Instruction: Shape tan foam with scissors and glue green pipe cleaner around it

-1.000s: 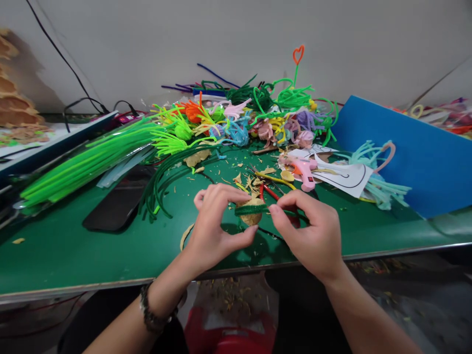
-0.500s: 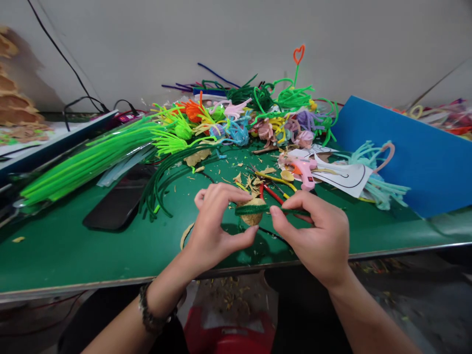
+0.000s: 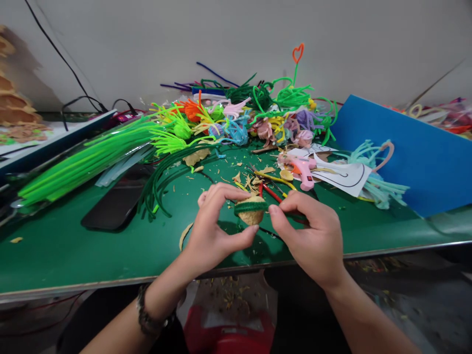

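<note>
A rough tan ball (image 3: 251,217) is pinched between the thumb and fingers of my left hand (image 3: 217,226), above the front part of the table. Around the ball's middle runs a dark green fuzzy strip (image 3: 250,206). My right hand (image 3: 308,228) is at the ball's right side, its thumb and index finger pressed together at the right end of the strip. The rest of that hand's fingers are curled, partly hidden behind the thumb.
Red- and yellow-handled tools (image 3: 273,193) lie among tan scraps just behind the hands. A pink glue gun (image 3: 305,173) rests on white paper. Further out are a black phone (image 3: 110,206), green pipe cleaners (image 3: 88,157) and a blue board (image 3: 401,157).
The green strip now lies closer around the ball, and its loose length to the right no longer shows. My right hand has shifted slightly left.
</note>
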Motion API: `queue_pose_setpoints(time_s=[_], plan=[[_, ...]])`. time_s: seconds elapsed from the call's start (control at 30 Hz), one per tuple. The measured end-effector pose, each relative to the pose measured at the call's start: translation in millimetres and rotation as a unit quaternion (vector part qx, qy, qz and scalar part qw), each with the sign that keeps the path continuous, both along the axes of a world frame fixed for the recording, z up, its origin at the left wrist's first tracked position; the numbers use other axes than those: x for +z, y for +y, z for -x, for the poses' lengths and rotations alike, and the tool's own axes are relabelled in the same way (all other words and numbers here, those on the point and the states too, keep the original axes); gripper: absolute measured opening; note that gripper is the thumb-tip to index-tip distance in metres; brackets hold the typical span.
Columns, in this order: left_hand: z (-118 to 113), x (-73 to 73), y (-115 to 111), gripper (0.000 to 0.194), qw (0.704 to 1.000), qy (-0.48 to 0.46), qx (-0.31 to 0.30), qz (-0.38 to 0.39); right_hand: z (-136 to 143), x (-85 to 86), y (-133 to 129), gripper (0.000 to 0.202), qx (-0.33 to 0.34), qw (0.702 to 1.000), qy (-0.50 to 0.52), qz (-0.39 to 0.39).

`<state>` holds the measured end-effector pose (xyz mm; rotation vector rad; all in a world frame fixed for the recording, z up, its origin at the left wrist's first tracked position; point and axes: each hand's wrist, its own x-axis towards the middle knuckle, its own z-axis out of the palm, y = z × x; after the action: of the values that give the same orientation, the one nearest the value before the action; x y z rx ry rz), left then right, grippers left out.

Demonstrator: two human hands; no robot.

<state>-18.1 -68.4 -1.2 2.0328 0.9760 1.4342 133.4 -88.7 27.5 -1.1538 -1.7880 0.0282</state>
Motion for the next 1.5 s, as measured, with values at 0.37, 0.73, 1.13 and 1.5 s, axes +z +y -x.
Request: queue_pose_setpoints(time_s=[0.37, 0.73, 1.13, 1.5], plan=[[2, -3.1, 3, 0.028, 0.99, -0.065, -0.059, 0.108, 1, -4.2, 1, 0.011, -0.007, 1.0, 0.023, -0.007], [4, -1.6, 6, 0.026, 0.968, -0.133, -0.111, 0.182, -8, -1.7, 5, 0.02, 0.06, 0.995, -0.047, -0.067], [6, -2.2, 6, 0.027, 0.963, -0.135, -0.106, 0.208, -10, -2.4, 8, 0.019, 0.091, 0.993, -0.05, -0.055], [10, 1.6, 17, 0.027, 0.949, -0.087, 0.012, 0.302, -12, -11.8, 12, 0.022, 0.203, 0.943, 0.262, 0.018]])
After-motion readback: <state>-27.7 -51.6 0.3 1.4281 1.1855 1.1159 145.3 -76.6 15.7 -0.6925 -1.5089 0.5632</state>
